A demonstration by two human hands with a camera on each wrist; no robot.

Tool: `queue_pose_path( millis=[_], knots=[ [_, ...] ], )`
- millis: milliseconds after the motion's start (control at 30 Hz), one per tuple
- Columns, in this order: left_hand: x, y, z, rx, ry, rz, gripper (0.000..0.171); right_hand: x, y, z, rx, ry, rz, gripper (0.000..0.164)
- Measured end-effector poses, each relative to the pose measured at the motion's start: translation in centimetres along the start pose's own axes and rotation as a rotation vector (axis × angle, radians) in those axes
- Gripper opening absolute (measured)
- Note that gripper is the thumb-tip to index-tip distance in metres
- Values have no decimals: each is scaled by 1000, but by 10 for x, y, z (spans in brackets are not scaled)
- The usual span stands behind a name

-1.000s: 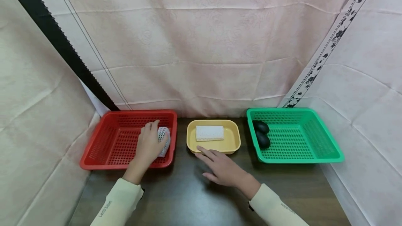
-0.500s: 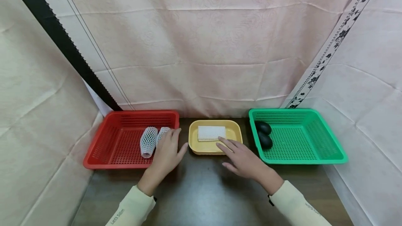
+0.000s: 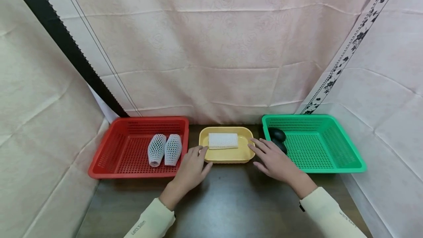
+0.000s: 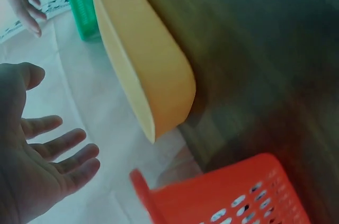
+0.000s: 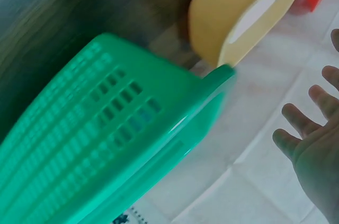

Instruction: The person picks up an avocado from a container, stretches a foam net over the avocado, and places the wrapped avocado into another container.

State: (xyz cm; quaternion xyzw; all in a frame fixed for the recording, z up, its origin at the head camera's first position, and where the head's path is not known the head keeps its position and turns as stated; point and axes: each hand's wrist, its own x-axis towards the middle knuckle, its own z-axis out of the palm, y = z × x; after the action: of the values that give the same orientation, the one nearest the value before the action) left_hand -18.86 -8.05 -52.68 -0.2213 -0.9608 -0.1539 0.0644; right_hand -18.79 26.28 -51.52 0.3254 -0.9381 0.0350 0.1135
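Observation:
My left hand (image 3: 192, 168) hovers between the red basket (image 3: 132, 175) and the yellow tray (image 3: 242, 153), fingers spread and holding nothing. Its fingertips overlap the tray's left front corner in the head view. My right hand (image 3: 275, 162), also with nothing in it, has its fingers extended between the tray's right end and the green basket (image 3: 330, 170). On the tray lies a folded piece of white foam netting (image 3: 223, 140). Two netting-sleeved objects (image 3: 156, 150) rest side by side at the right of the red basket. Two dark, glossy oval objects (image 3: 277, 134) sit in the green basket, one partly behind my right hand.
The dark wooden table (image 3: 214, 208) carries both baskets and the tray in a row. Pale cloth (image 3: 205, 47) hangs behind it and along both sides. In the left wrist view, the tray's yellow side wall (image 4: 153, 60) stands near the red basket's rim (image 4: 212, 181).
My left hand has let go of a netting-sleeved object in the red basket and moved right toward the tray. My right hand has moved right, from the tray's front toward the green basket.

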Motion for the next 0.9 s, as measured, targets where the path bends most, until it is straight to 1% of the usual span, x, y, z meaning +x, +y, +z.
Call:
queue_pose_path(
  millis=[167,300,333,433,467,533,633,733,833,900],
  knots=[
    [3,2,15,55,-39,62,60,-8,17,2,-34,3,22,67],
    [5,1,26,113,-46,125,57,-13,31,6,-54,18,24,61],
    [5,0,28,123,-44,143,56,-14,34,7,-56,27,25,63],
    [7,-1,35,149,-41,188,54,-18,44,11,-43,67,34,77],
    [8,-1,38,157,-43,197,53,-19,47,12,-31,78,40,79],
    [10,-1,42,167,-52,210,52,-22,53,15,-2,94,57,72],
    [11,-2,47,180,-67,229,51,-24,61,20,47,99,105,61],
    [13,-2,53,205,-54,258,49,-26,68,21,107,83,184,63],
    [15,-3,59,232,-21,288,45,-26,75,20,181,31,282,64],
    [16,-3,62,251,-12,299,42,-25,79,19,227,-20,341,65]
  ],
)
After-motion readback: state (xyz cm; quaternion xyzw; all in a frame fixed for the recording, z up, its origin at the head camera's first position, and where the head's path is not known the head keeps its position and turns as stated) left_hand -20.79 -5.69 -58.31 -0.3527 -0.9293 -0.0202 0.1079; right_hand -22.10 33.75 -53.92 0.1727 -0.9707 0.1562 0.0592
